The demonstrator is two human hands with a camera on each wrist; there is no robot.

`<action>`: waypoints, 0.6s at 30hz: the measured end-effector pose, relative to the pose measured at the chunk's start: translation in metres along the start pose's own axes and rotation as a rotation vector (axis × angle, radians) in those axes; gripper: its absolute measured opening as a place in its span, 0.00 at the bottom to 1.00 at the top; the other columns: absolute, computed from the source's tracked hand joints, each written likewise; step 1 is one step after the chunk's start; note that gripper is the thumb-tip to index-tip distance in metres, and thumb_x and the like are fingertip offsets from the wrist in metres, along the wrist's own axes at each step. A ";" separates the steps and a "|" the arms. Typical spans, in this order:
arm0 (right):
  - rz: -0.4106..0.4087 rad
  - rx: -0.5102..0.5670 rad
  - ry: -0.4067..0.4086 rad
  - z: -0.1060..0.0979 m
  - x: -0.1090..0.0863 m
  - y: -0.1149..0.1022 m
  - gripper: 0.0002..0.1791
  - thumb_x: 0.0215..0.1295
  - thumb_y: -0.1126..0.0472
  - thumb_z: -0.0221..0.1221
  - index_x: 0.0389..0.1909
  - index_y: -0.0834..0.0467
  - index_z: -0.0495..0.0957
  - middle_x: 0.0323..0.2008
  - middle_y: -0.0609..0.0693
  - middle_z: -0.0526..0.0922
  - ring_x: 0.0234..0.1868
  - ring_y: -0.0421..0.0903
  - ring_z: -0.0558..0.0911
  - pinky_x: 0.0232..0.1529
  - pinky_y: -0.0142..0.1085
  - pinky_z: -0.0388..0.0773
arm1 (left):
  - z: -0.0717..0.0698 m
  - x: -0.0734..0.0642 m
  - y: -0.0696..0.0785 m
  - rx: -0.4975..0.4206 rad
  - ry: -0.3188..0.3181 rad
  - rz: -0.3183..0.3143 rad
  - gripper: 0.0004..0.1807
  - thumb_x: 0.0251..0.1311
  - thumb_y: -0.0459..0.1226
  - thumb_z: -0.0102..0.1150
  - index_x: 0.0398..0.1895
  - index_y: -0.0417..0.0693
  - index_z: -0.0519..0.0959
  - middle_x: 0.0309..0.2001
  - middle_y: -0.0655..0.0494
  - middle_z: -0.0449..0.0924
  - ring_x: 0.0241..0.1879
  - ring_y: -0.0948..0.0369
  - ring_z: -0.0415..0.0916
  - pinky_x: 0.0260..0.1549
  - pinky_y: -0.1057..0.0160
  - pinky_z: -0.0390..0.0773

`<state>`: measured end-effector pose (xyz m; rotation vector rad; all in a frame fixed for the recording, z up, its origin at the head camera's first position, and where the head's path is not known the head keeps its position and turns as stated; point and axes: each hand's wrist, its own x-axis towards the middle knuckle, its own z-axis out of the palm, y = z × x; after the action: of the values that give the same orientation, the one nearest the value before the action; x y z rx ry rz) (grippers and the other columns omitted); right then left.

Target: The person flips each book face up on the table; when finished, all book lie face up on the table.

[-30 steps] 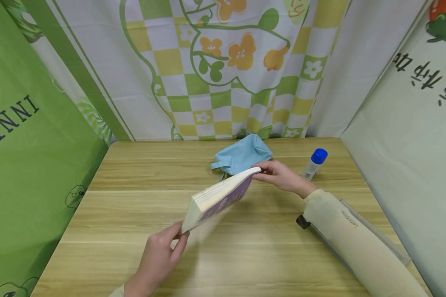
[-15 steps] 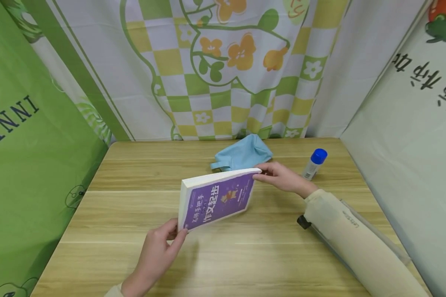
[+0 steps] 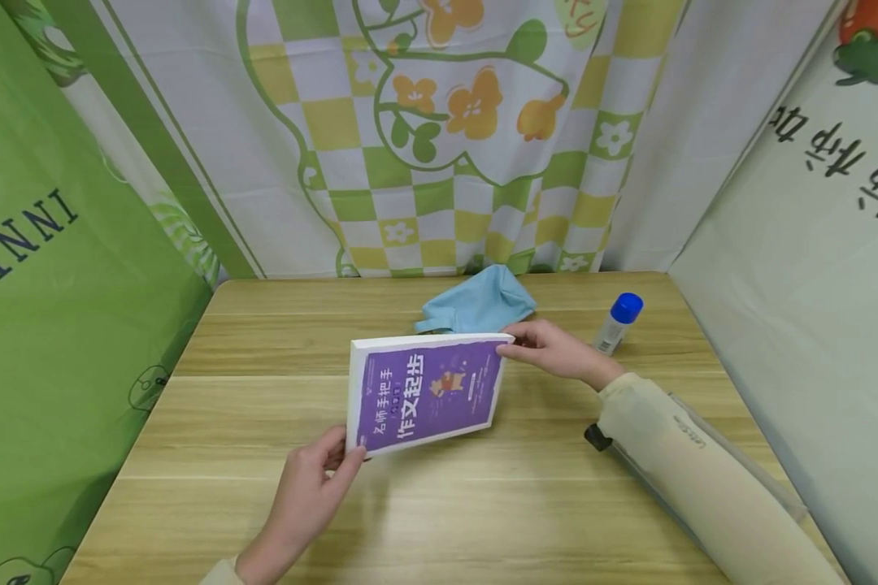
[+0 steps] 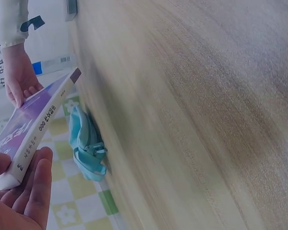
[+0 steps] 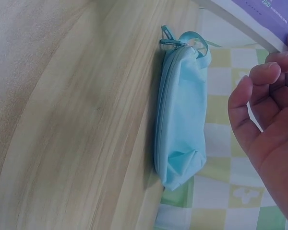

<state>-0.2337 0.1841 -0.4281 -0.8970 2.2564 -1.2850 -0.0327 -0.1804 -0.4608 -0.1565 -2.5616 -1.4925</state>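
Note:
A purple paperback book (image 3: pixel 432 394) with white lettering and a small cartoon bear is held up over the table, its front cover tilted toward the head camera. My left hand (image 3: pixel 303 487) pinches its lower left corner, thumb on the cover and fingers behind. At the upper right corner my right hand (image 3: pixel 552 349) grips the book between thumb and fingers. The left wrist view shows the white spine (image 4: pixel 43 127) with dark print, lying over the left fingers. Behind the book lies a light blue zippered pouch (image 5: pixel 182 115), partly covered by it in the head view.
A glue stick (image 3: pixel 618 323) with a blue cap stands just beyond my right wrist. The wooden table (image 3: pixel 263 390) ends at a patterned curtain (image 3: pixel 475 162) at the back. A green cloth wall (image 3: pixel 66 325) stands left, a white one (image 3: pixel 797 309) right.
The book has turned from showing its page edges to showing its front cover. My left hand has shifted slightly left while holding its corner; the right hand has hardly moved.

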 end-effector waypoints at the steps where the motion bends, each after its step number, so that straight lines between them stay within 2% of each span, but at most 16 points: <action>1: 0.003 0.001 0.000 0.000 0.000 0.000 0.13 0.80 0.58 0.57 0.53 0.60 0.85 0.43 0.49 0.89 0.41 0.48 0.82 0.46 0.35 0.81 | 0.000 0.000 0.000 -0.009 -0.003 -0.008 0.08 0.68 0.31 0.66 0.48 0.46 0.86 0.36 0.56 0.90 0.34 0.57 0.89 0.29 0.65 0.88; 6: 0.011 0.015 -0.018 0.001 -0.001 0.000 0.13 0.80 0.58 0.57 0.52 0.61 0.85 0.43 0.50 0.88 0.45 0.52 0.83 0.52 0.37 0.82 | -0.002 0.002 0.000 -0.044 -0.012 -0.051 0.08 0.69 0.31 0.65 0.49 0.45 0.86 0.35 0.56 0.90 0.35 0.57 0.88 0.33 0.64 0.88; 12: 0.017 0.018 -0.036 0.001 -0.001 0.001 0.13 0.80 0.58 0.57 0.51 0.60 0.86 0.42 0.50 0.88 0.43 0.46 0.81 0.51 0.37 0.81 | -0.002 0.005 0.000 -0.100 -0.023 -0.104 0.11 0.69 0.29 0.64 0.52 0.42 0.85 0.38 0.54 0.90 0.35 0.59 0.88 0.39 0.64 0.89; 18: 0.033 0.011 -0.037 0.002 -0.001 0.003 0.13 0.79 0.58 0.58 0.50 0.60 0.86 0.42 0.49 0.88 0.43 0.48 0.80 0.50 0.38 0.80 | -0.002 0.008 -0.001 -0.180 -0.035 -0.163 0.14 0.70 0.28 0.62 0.56 0.37 0.83 0.42 0.48 0.90 0.34 0.56 0.88 0.39 0.63 0.89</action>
<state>-0.2330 0.1845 -0.4312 -0.8693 2.2249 -1.2550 -0.0408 -0.1826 -0.4592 0.0039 -2.5171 -1.7953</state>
